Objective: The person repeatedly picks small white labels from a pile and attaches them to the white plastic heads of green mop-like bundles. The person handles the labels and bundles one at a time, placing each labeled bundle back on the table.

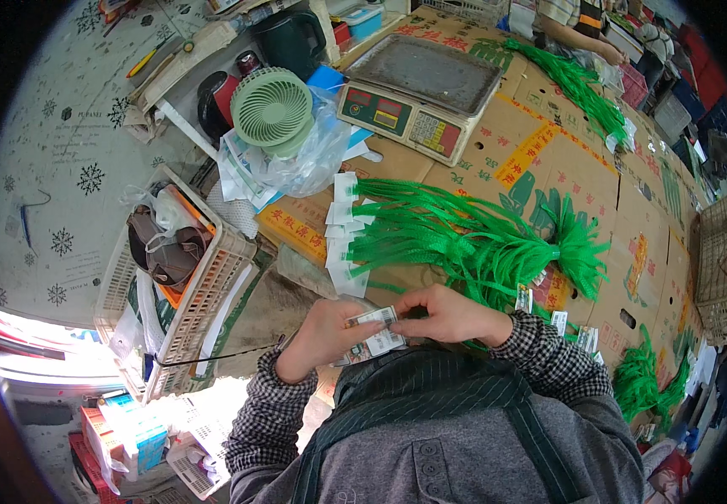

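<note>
My left hand [325, 334] holds a small stack of printed labels [373, 340] bearing a barcode, close in front of my apron. The thumb of my right hand [448, 315] meets the right edge of these labels, its fingers curled there. Just beyond both hands lies a bundle of green plastic mesh net sleeves [445, 233], gathered at its right end. White tags [341, 246] line the left ends of the sleeves. Beside my right wrist, several more barcode labels [557, 321] hang on green netting partly hidden by my sleeve.
Flattened cardboard [597, 233] covers the table. A digital weighing scale [423, 88] and a green fan [273, 110] stand at the back. To the left is a plastic crate [177, 343] holding a bag. More netting [647, 378] lies right. Another person's arm [574, 41] reaches in at the far end.
</note>
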A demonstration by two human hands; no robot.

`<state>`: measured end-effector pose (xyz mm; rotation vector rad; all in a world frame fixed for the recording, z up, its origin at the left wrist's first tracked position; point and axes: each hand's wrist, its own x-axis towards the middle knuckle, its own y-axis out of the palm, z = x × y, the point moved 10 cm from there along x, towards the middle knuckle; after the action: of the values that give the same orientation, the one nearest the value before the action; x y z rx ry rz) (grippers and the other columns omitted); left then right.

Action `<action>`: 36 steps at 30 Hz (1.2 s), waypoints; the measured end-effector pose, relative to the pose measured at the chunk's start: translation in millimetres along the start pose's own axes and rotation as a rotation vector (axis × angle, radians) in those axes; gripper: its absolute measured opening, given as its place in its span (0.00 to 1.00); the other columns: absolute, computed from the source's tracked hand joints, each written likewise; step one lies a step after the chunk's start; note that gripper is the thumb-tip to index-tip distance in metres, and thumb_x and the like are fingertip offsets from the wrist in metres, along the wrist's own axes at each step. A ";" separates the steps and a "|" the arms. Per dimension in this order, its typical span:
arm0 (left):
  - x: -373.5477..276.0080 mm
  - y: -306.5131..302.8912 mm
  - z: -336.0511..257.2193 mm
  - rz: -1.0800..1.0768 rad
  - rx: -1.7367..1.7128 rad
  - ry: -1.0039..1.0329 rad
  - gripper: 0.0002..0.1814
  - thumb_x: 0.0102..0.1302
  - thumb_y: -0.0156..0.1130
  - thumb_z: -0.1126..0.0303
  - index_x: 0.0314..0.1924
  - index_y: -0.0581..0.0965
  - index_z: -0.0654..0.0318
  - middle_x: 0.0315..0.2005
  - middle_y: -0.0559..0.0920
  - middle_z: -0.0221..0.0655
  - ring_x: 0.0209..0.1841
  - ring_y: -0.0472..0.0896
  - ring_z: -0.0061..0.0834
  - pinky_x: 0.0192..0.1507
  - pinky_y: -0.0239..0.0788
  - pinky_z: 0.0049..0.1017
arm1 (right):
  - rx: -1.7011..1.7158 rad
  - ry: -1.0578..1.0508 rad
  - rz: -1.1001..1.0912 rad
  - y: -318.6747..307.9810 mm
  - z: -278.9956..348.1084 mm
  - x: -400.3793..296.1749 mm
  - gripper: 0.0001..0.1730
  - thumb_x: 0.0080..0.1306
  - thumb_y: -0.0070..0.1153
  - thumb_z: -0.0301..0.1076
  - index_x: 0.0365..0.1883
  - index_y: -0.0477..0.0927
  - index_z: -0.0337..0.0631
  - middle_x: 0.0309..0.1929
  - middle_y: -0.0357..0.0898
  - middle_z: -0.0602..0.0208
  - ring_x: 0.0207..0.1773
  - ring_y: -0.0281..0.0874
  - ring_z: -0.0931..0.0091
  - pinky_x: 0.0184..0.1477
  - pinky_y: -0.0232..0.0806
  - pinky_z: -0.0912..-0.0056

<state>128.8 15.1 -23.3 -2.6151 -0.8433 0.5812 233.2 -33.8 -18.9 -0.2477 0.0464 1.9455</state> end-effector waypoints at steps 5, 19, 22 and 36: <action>-7.5 -8.2 -3.3 0.016 -0.087 0.052 0.13 0.58 0.66 0.68 0.37 0.79 0.71 0.25 0.82 0.34 0.27 0.80 0.20 0.30 0.72 0.22 | 0.074 0.105 -0.025 -22.7 -32.4 -2.3 0.08 0.60 0.61 0.33 0.32 0.81 0.36 0.24 0.77 0.75 0.26 0.71 0.86 0.27 0.62 0.84; -22.0 15.4 -9.7 0.085 -0.422 -0.036 0.10 0.69 0.52 0.70 0.37 0.77 0.70 0.27 0.78 0.27 0.32 0.74 0.14 0.34 0.65 0.17 | 0.161 -0.011 -0.225 -37.3 8.0 -13.6 0.05 0.59 0.60 0.26 0.31 0.78 0.33 0.28 0.78 0.73 0.32 0.71 0.85 0.36 0.66 0.81; -18.0 17.8 -2.0 -0.006 -0.559 -0.002 0.09 0.67 0.56 0.73 0.44 0.75 0.69 0.33 0.79 0.30 0.34 0.76 0.16 0.36 0.68 0.17 | 0.097 -0.027 -0.142 -28.6 10.6 -13.7 0.05 0.59 0.60 0.27 0.32 0.78 0.34 0.27 0.79 0.73 0.31 0.71 0.86 0.35 0.65 0.81; -12.8 20.4 3.6 -0.092 -0.246 0.001 0.08 0.63 0.60 0.72 0.36 0.79 0.72 0.24 0.80 0.26 0.27 0.74 0.11 0.28 0.66 0.16 | -0.128 0.017 -0.222 -22.3 21.4 -15.3 0.06 0.58 0.62 0.28 0.29 0.77 0.36 0.25 0.75 0.74 0.29 0.68 0.87 0.32 0.62 0.83</action>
<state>127.3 -7.7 -31.5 -2.7746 -1.0908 0.4783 256.0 -36.1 6.9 -0.3397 -0.0908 1.7276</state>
